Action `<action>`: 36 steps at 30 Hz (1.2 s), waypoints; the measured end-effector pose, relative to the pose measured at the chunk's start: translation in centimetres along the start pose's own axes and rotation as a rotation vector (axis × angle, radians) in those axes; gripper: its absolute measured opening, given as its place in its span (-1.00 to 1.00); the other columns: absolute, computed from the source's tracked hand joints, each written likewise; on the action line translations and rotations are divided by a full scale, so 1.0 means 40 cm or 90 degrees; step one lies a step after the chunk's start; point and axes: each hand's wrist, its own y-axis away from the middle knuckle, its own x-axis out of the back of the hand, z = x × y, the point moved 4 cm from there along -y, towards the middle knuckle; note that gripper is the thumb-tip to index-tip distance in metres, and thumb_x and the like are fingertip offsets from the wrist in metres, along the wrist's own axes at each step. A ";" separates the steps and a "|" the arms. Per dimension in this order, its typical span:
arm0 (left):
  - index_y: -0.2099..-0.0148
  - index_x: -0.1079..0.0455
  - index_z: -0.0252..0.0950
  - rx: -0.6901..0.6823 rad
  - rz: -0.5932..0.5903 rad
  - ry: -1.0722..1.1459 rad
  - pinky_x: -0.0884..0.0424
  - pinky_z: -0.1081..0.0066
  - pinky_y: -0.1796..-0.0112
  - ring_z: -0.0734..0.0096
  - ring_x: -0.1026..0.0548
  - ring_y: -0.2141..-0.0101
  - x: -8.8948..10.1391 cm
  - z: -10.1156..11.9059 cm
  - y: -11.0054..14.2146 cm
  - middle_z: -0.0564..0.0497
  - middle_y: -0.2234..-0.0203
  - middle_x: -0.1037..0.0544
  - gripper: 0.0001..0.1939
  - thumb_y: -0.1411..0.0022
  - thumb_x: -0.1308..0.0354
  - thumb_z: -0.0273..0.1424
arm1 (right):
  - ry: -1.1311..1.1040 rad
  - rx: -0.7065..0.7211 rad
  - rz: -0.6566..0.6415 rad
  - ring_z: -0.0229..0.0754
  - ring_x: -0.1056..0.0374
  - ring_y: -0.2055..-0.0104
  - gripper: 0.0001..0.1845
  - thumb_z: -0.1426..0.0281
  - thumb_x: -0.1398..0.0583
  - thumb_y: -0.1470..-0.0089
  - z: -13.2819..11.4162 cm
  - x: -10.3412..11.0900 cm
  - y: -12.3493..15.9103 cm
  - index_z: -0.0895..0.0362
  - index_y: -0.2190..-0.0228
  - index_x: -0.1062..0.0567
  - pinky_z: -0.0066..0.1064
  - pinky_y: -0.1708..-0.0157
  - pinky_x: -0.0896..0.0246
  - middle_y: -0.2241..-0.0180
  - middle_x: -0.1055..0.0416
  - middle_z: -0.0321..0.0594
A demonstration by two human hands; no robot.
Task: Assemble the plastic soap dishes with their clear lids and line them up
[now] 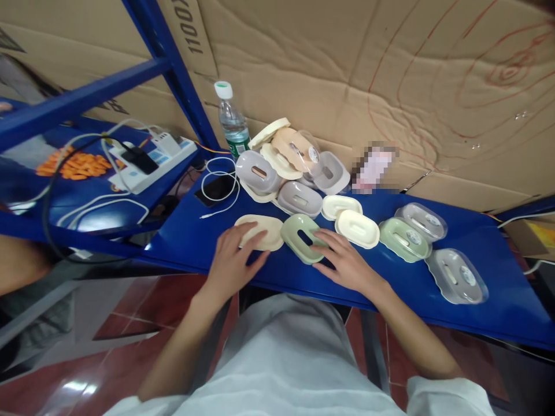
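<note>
A green oval soap dish (295,240) with a slot in its floor sits before me on the blue table. My right hand (344,260) grips its right rim, fingertips reaching inside and thumb at the near side. To its left lies a flat cream oval piece (271,231). My left hand (234,254) rests over that piece with the fingers spread, touching it. Just behind, to the right, are two small pale yellow oval trays (358,229), one partly over the other. Grey soap dishes (299,199) and cream pieces are heaped behind the green dish.
Several clear-covered dishes (457,276) stand at the right. A water bottle (234,124) and a coiled white cable (236,190) are behind left. A power strip (151,164) and orange pieces (78,163) lie beyond a blue frame post. Cardboard (303,69) walls the back.
</note>
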 end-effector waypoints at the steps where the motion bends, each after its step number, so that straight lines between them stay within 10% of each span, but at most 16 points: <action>1: -0.29 -0.46 -0.09 0.028 -0.010 -0.022 -0.37 -0.20 -0.26 -0.18 -0.46 -0.29 0.009 -0.032 0.012 -0.22 -0.31 -0.48 -0.60 -0.45 -0.28 -0.29 | -0.001 -0.012 0.000 0.16 -0.21 -0.49 -0.63 0.25 -0.25 -0.43 -0.007 0.004 0.011 0.07 -0.18 -0.53 0.18 -0.39 -0.31 -0.37 -0.37 0.03; 7: -0.12 -0.55 -0.12 0.057 -0.078 0.005 -0.47 -0.10 -0.21 -0.11 -0.51 -0.24 0.038 -0.114 0.091 -0.18 -0.30 -0.49 -0.77 -0.52 -0.19 -0.23 | 0.039 -0.144 0.042 0.27 -0.18 -0.50 -0.66 0.17 -0.32 -0.36 -0.050 0.010 0.117 0.03 -0.07 -0.55 0.30 -0.34 -0.31 -0.38 -0.36 0.01; 16: -0.01 -0.57 -0.17 0.030 -0.057 0.053 -0.55 0.00 -0.16 -0.01 -0.56 -0.16 0.026 -0.032 0.086 -0.17 -0.19 -0.55 -0.86 -0.51 -0.23 -0.29 | 0.068 -0.218 0.146 0.25 -0.16 -0.52 -0.72 0.25 -0.28 -0.41 -0.022 0.013 0.177 -0.01 -0.10 -0.57 0.29 -0.38 -0.25 -0.35 -0.41 -0.05; 24: -0.32 -0.40 -0.11 -0.033 -0.088 0.125 -0.58 0.07 -0.14 0.08 -0.56 -0.12 -0.020 0.047 0.065 -0.14 -0.13 -0.58 -0.61 -0.51 -0.25 -0.36 | -0.051 -0.251 0.246 0.12 -0.30 -0.45 -0.72 0.34 -0.23 -0.44 -0.021 0.019 0.157 0.01 -0.13 -0.54 0.17 -0.39 -0.35 -0.26 -0.49 -0.01; 31: -0.53 -0.13 -0.02 0.004 -0.103 0.185 -0.62 0.12 -0.13 0.14 -0.57 -0.13 -0.033 0.058 0.051 -0.25 -0.44 -0.23 -0.33 -0.50 -0.26 -0.36 | -0.100 -0.184 0.172 0.11 -0.22 -0.49 -0.67 0.37 -0.19 -0.47 -0.048 0.000 0.103 0.01 -0.19 -0.50 0.20 -0.41 -0.31 -0.30 -0.46 0.00; 36: -0.45 -0.29 -0.03 -0.044 -0.129 0.188 -0.64 0.12 -0.09 0.20 -0.56 -0.09 -0.047 0.058 0.037 -0.25 -0.50 -0.09 -0.45 -0.51 -0.24 -0.39 | -0.080 -0.081 0.084 0.04 -0.20 -0.51 -0.63 0.44 -0.13 -0.49 -0.092 -0.035 0.040 0.02 -0.22 -0.51 0.18 -0.50 -0.15 -0.29 -0.49 -0.08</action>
